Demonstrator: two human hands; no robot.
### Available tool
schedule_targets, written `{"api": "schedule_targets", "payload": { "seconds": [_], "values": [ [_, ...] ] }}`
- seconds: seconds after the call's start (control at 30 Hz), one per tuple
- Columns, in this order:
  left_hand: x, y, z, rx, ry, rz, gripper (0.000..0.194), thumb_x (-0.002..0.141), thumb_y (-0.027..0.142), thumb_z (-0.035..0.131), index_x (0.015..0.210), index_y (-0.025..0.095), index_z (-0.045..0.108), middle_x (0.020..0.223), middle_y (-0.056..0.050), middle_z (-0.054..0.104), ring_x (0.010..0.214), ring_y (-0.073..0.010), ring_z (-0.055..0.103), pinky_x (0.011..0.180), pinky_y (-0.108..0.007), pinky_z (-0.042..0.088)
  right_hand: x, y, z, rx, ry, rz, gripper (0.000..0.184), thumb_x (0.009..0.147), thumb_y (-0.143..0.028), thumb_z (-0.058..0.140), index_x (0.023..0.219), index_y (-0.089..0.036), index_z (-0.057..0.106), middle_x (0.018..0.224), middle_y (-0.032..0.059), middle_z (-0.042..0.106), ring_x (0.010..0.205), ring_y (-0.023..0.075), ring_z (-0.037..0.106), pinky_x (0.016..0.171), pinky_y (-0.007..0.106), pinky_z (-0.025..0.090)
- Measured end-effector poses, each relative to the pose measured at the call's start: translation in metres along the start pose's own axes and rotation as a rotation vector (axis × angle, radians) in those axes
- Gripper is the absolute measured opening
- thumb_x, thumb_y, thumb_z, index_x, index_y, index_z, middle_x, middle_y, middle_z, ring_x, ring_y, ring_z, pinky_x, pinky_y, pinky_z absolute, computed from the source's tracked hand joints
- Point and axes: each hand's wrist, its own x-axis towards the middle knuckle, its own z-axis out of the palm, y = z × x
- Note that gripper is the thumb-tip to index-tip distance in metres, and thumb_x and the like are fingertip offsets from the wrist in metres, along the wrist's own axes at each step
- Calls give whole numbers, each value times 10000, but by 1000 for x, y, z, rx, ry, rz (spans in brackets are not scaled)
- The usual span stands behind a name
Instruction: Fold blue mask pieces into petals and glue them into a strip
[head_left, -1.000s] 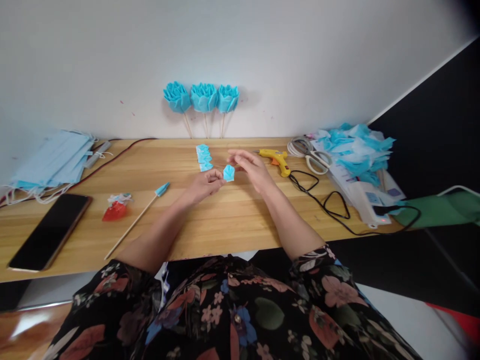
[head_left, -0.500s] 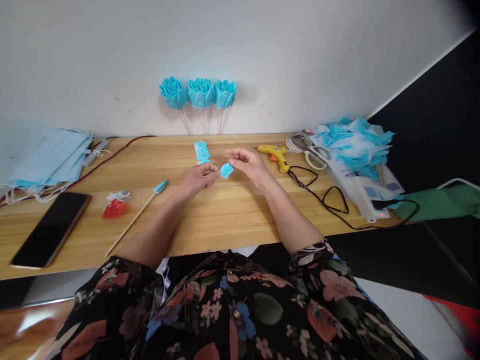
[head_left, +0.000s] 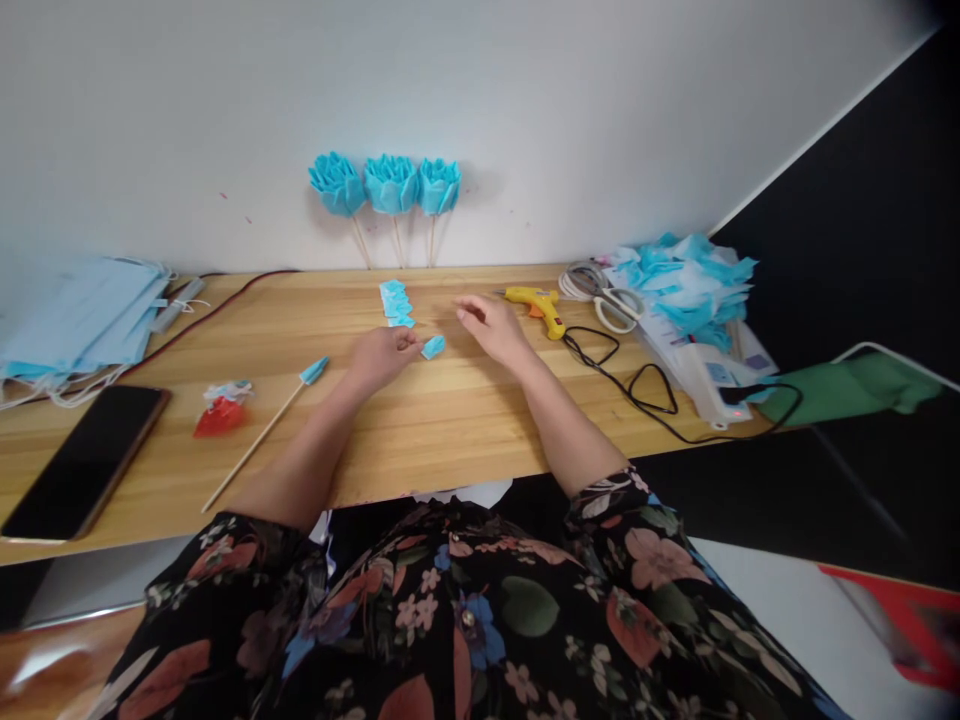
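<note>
Pinched between the fingertips of my left hand (head_left: 386, 355) is a small blue fabric petal (head_left: 433, 347). My right hand (head_left: 493, 328) is apart from it, fingers stretched out and holding nothing. The yellow glue gun (head_left: 534, 304) lies just right of that hand. Several more blue petals (head_left: 396, 303) lie in an overlapping row beyond my left hand. By my left forearm rests a wooden stick (head_left: 255, 445) with a blue wrapped tip (head_left: 314, 370).
Three blue fabric flowers (head_left: 391, 185) on sticks lean against the wall. Face masks (head_left: 82, 315), a phone (head_left: 86, 460) and a red plastic packet (head_left: 223, 412) lie left. Scissors (head_left: 619, 308), blue scraps (head_left: 686, 285), a power strip (head_left: 712, 385) and a black cord (head_left: 651, 400) are right.
My right hand has let go of the petal and its fingers have opened. The petal stays in my left hand. The view has shifted slightly to the right.
</note>
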Motion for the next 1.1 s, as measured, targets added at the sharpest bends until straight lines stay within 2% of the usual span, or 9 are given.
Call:
{"api": "schedule_targets", "payload": {
  "seconds": [0.13,0.27,0.33,0.5,0.63,0.73,0.87,0.93,1.1],
  "values": [
    [-1,0,1,32,7,31,274,902,394,568,907,219,780,901,-63,777,818,-226,667,690,-297,388,-4,4,-52,-316,118,16,313,954,-270,523,1158,-180,743,1102,106,777,991,243,701,885,361,506],
    [1,-4,4,-5,85,40,313,925,361,525,1025,225,788,994,-65,784,876,-226,674,749,-301,422,-20,23,-95,-579,174,189,319,967,-284,505,1135,-166,750,1119,142,777,1038,291,704,881,382,500],
    [5,-8,3,-16,147,19,334,924,357,516,1072,202,773,947,-66,770,814,-205,652,727,-295,417,-29,33,-104,-749,151,306,339,971,-308,491,1110,-151,756,1089,177,776,1022,329,703,871,416,487],
    [14,-21,-12,19,294,-20,349,945,385,474,967,164,743,841,-68,721,765,-190,617,679,-293,387,-37,45,-102,-991,55,388,453,985,-447,482,1127,-106,745,1105,247,753,1081,389,678,927,493,445],
    [11,-23,-25,280,178,-76,348,955,326,446,926,164,754,933,-110,748,865,-243,650,709,-321,408,-28,47,-98,-934,-95,442,496,964,-557,501,1090,-152,756,1068,205,769,1008,355,700,843,433,476],
    [8,-18,-27,417,61,-47,387,952,239,398,1018,174,774,1098,-128,760,1011,-284,665,801,-345,453,-22,53,-94,-873,-111,463,461,942,-534,544,1128,-160,740,1049,184,772,962,348,710,776,405,485],
    [6,-9,-22,427,-11,-10,430,971,241,376,1166,197,757,1225,-112,747,1109,-292,665,911,-365,479,-21,67,-89,-767,-41,447,372,932,-355,559,1209,-149,699,1057,175,767,952,326,712,794,406,501],
    [6,-6,-19,392,-40,8,439,984,254,369,1203,199,745,1264,-105,738,1139,-291,663,944,-370,482,-22,74,-89,-666,44,403,363,908,-304,579,1218,-147,683,1024,169,763,921,315,705,796,419,509],
    [5,-4,-18,264,-69,77,415,983,258,377,1192,195,730,1287,-94,735,1154,-275,662,962,-367,482,-21,69,-101,-136,278,241,375,856,-354,661,1209,-231,644,1087,128,738,912,263,674,810,425,527]
  ]
}}
